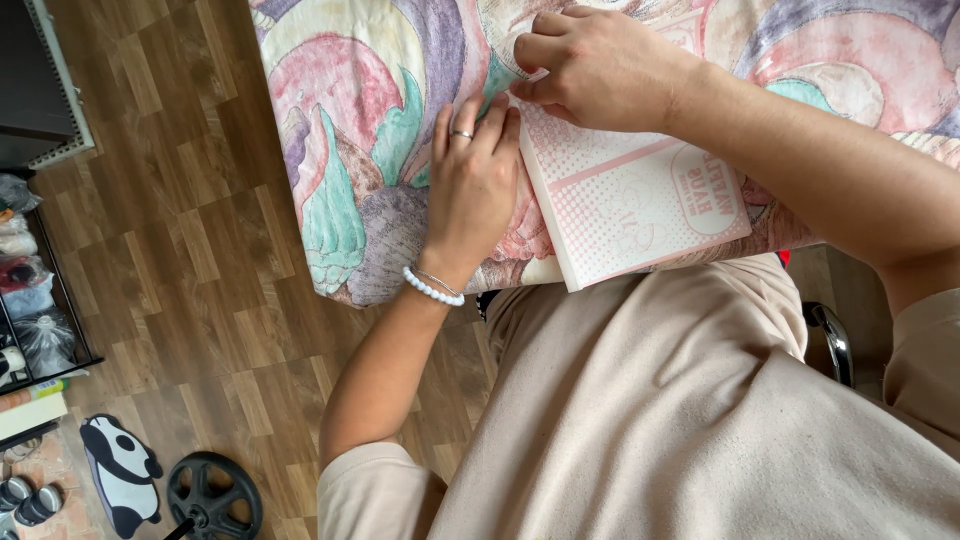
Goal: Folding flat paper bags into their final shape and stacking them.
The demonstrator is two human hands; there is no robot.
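Paper, pink and white with a dotted pattern and a paler stripe [640, 195], lay flat on a bedspread printed with large pink, green and purple shapes [340, 170], close to the edge nearest the person. It looked like a flat pack or folded sheet; which of the two could not be told. The right hand [600, 65] sat at its far corner, fingers [535, 50] curled narrow and pinching the paper's edge there. The left hand [472, 185] lay beside the near-left side, fingers [480, 115] stretched flat and close together, pressing on the bedspread and touching the paper's border; a ring and a white bead bracelet [432, 288] showed on it. Judged from this, the work at the corner seemed barely begun: the paper was whole and flat, only its corner gripped. Below, beige clothing [680, 400] filled the view. To the left lay wood-pattern floor [180, 250], a panda-shaped mat [120, 470] and a black wheel [212, 495].
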